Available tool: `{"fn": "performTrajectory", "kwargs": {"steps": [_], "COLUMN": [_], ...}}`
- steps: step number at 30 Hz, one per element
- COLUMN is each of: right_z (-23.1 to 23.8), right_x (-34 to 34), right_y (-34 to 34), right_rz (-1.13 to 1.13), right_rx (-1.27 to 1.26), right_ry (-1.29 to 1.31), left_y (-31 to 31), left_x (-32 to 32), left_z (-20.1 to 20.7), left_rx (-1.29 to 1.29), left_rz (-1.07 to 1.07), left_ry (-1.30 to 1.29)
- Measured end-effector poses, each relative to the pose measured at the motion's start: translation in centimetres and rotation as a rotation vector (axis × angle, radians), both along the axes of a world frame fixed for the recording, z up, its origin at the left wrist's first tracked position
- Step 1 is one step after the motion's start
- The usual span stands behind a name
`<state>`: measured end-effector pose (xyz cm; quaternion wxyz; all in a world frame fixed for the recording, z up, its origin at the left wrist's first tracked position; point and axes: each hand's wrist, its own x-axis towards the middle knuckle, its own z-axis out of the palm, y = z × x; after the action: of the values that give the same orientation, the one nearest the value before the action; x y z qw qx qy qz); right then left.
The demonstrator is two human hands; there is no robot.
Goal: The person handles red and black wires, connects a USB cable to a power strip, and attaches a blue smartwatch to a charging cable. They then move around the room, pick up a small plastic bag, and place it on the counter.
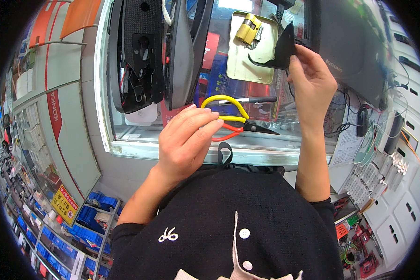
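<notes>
- We pinch a thin black sheet (284, 50) between the thumb and fingers of the right hand (312, 77); it overlaps the right edge of the cream tray (241, 70).
- We note a gold-coloured lock cylinder (248, 30) in the tray.
- We set the left hand (184, 137), fingers together and slightly curled, at the yellow-and-red handles of the scissors (251, 126); we cannot tell whether it grips.
- We find the scissors near the front edge of the bench (135, 148).
</notes>
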<state>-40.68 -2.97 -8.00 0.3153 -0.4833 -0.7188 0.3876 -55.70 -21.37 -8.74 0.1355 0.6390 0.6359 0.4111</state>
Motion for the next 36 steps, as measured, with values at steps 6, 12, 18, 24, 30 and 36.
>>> {"fn": "performTrajectory", "kwargs": {"steps": [6, 12, 18, 24, 30, 36], "right_z": [-1.3, -1.1, 0.4, -0.3, -1.1, -2.0], "right_x": [-1.0, -0.5, 2.8, 2.8, 2.3, 3.9], "right_y": [-0.8, -1.3, -3.3, -7.6, -7.0, -5.3], "right_rz": [0.033, 0.025, 0.242, 0.526, 0.553, 0.508], "right_rx": [-0.215, -0.211, -0.022, 0.174, 0.301, 0.289], "right_ry": [0.042, -0.046, -0.258, -0.46, -0.508, -0.522], "left_y": [0.0, -0.8, -2.3, -3.2, -3.0, -2.1], "left_x": [0.1, 0.3, 0.9, 1.5, 1.6, 1.1], "left_z": [0.0, -0.2, -1.1, -1.8, -2.1, -2.8], "left_rx": [-0.01, -0.015, -0.064, -0.188, -0.285, -0.247], "left_rz": [-0.012, -0.012, -0.012, 0.044, 0.037, 0.028], "left_ry": [-0.012, -0.027, -0.026, 0.076, 0.163, 0.177]}}
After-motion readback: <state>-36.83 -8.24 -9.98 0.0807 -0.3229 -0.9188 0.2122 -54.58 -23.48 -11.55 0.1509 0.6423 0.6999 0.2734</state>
